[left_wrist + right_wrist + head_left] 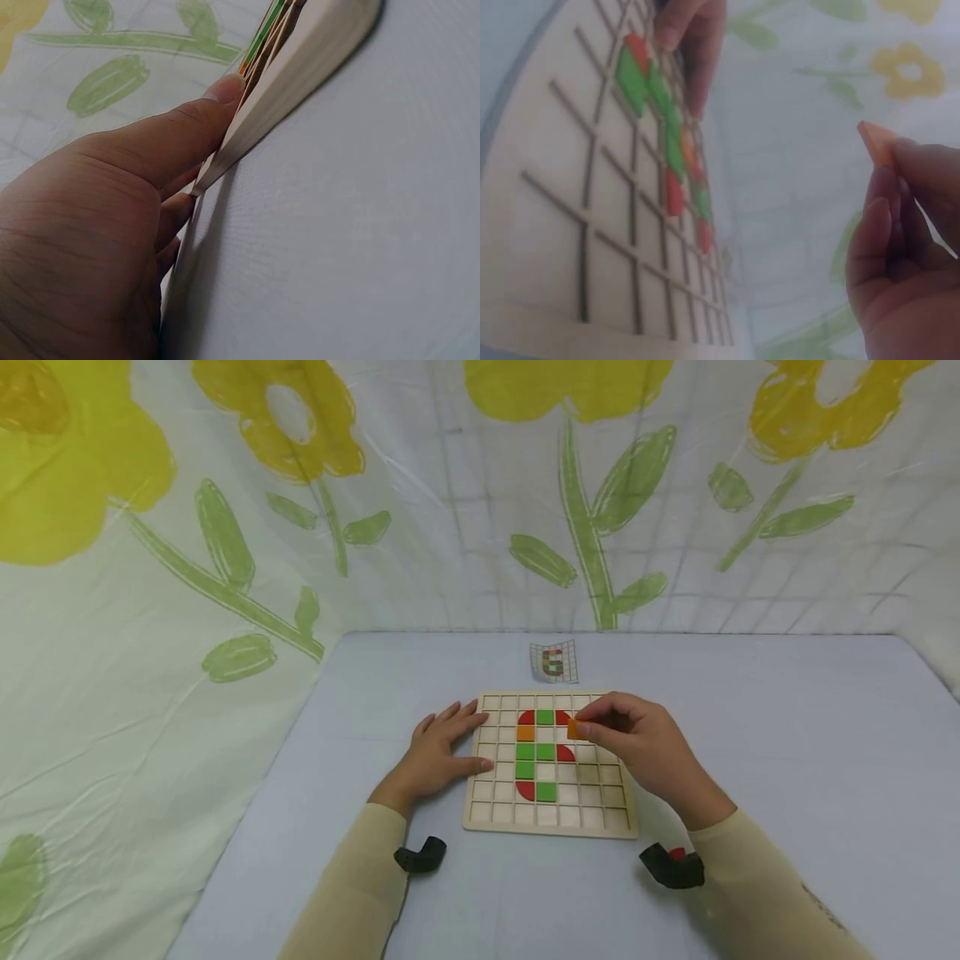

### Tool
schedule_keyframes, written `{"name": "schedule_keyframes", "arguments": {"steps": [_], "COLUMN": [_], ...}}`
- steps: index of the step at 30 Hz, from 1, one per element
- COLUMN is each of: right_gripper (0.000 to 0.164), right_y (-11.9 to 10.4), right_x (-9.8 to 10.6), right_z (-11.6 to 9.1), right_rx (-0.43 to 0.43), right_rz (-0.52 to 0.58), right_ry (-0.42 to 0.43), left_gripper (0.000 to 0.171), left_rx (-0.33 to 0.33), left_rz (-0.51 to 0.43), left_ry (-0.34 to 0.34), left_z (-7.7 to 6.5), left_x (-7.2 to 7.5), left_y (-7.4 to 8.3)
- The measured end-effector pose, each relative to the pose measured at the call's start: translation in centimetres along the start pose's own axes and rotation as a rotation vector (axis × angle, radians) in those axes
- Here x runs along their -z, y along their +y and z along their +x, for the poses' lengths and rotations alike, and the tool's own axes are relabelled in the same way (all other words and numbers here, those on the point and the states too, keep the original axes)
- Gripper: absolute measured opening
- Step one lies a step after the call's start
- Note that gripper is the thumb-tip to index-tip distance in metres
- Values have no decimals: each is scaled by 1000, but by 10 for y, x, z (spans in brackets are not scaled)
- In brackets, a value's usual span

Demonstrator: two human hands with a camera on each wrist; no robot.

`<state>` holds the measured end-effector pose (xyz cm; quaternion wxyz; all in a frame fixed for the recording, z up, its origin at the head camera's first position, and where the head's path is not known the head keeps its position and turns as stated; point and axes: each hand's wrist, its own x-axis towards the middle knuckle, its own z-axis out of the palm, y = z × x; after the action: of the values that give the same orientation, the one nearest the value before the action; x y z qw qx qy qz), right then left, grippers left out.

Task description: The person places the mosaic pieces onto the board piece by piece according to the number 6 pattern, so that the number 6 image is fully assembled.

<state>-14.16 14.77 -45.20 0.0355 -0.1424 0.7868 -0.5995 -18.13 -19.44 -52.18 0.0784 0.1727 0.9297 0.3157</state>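
A wooden grid board [592,817] lies on the table, with green squares, an orange square and red quarter-round tiles in its cells. At the board's left edge my left hand [433,758] rests with its fingers spread. In the left wrist view the thumb [225,90] lies on the board's rim. My right hand [651,747] pinches an orange square tile [577,729] between thumb and fingers, above the upper right part of the pattern. The right wrist view shows this orange tile [877,141] held up off the board.
Behind the board lies a small paper card [554,662] printed with a coloured grid pattern. A white curtain [465,552] with painted flowers hangs behind the table [787,727]. Black straps [672,867] sit at both wrists.
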Motion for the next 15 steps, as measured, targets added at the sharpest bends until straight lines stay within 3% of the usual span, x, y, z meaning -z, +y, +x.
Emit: {"name": "schedule_keyframes", "arguments": {"steps": [15], "right_gripper": [9], "right_y": [40], "right_x": [-13], "right_z": [10], "right_rx": [-140], "right_rz": [-150], "right_ry": [-97], "left_gripper": [86], "left_rx": [4], "left_rz": [8], "left_ry": [8], "left_z": [1], "left_x": [-2], "left_y": [-2]}}
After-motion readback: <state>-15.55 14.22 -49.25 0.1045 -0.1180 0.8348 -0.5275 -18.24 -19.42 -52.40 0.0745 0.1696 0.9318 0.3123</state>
